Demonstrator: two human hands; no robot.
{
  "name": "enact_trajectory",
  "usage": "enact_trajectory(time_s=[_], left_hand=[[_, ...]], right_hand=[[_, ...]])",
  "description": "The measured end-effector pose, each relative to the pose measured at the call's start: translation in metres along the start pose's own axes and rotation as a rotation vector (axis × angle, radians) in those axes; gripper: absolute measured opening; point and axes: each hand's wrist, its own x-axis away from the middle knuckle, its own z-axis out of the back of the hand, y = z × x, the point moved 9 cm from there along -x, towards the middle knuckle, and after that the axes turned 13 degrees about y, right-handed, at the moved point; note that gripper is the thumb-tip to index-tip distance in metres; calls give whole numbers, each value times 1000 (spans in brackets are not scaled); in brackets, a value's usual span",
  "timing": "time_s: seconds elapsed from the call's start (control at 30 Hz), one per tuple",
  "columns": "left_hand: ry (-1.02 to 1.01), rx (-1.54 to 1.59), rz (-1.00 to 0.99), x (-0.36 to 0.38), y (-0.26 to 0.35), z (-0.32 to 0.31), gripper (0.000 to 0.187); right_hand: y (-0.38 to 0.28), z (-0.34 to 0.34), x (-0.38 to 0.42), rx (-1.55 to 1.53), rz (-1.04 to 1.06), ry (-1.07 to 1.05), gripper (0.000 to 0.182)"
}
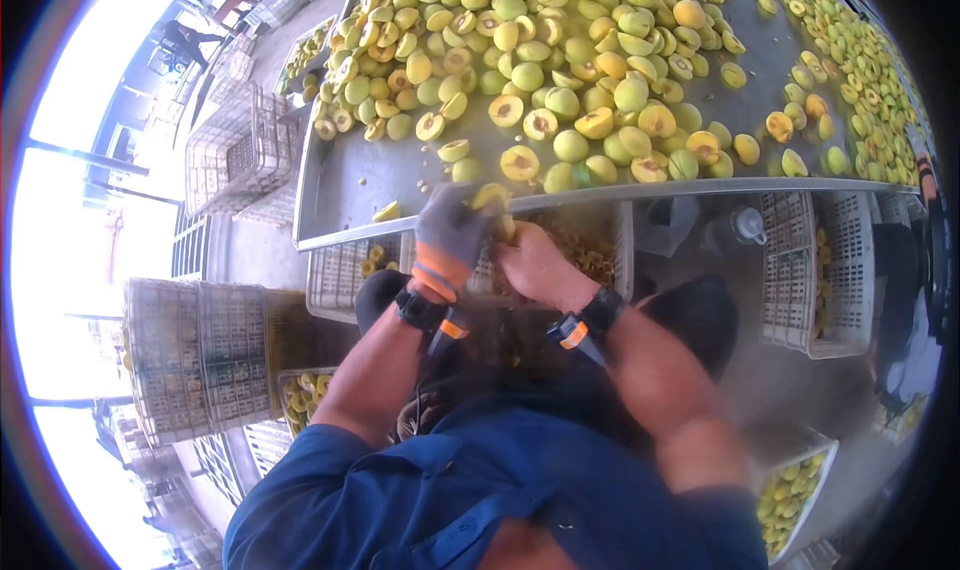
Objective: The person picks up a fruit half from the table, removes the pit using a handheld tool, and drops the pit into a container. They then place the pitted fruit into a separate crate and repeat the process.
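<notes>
My left hand [446,232], in a grey glove with an orange cuff, is closed on a yellow-green stone fruit half [491,197] just over the table's front edge. Close beside it, my bare right hand [541,267] has its fingers curled inward near the fruit. What the right fingers grip is too blurred and hidden to name. A large heap of halved stone fruit [560,100] lies on the metal table [345,190] ahead, some halves showing brown centres. Under my hands is a crate [624,255] with small brownish pieces in it.
Another crate [345,288] with small fruit pieces stands under the table at left. White plastic crates [845,290] are at right, and stacked crates [200,360] stand at left. A clear jug [740,228] sits below the table edge. More fruit [790,500] fills a crate at lower right.
</notes>
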Motion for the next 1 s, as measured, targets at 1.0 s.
enact_trajectory(time_s=[1.0], left_hand=[[-66, -106, -447, 8, 35, -15, 25]], right_hand=[[15, -23, 24, 29, -134, -282, 18]])
